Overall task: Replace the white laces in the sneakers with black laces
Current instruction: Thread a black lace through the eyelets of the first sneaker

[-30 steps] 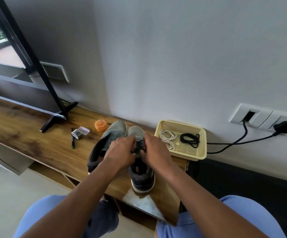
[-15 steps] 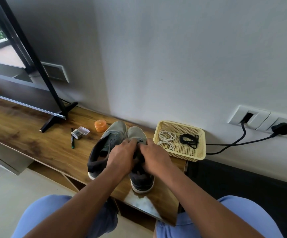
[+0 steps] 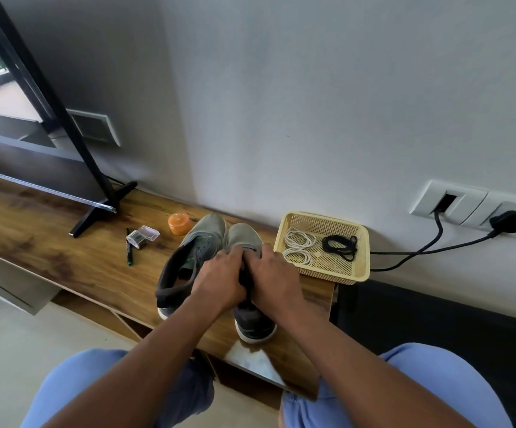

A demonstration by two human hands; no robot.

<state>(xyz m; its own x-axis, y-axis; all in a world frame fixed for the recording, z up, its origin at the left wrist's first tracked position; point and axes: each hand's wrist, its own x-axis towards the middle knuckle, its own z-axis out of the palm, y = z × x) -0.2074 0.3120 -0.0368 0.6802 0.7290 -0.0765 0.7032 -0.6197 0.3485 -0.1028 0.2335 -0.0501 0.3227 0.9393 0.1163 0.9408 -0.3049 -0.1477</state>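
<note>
Two grey sneakers stand side by side on the wooden bench (image 3: 65,242), toes toward the wall. The left sneaker (image 3: 196,250) shows no lace and its collar sags open. Both my hands are curled over the lacing area of the right sneaker (image 3: 253,327). My left hand (image 3: 219,281) and my right hand (image 3: 275,281) pinch a black lace (image 3: 246,281), of which a dark strand shows between them. The fingertips and eyelets are hidden. A yellow basket (image 3: 362,267) to the right holds two coiled white laces (image 3: 300,239) and another black lace (image 3: 340,247).
An orange round tub (image 3: 179,223), a small clear box (image 3: 143,235) and a pen (image 3: 129,249) lie left of the sneakers. A TV's black stand foot (image 3: 102,208) is farther left. A black cable (image 3: 420,251) runs from the wall sockets. The bench ends just right of the basket.
Both hands have slid a little toward me along the right sneaker's tongue and drawn closer together. The sneakers and basket have not moved.
</note>
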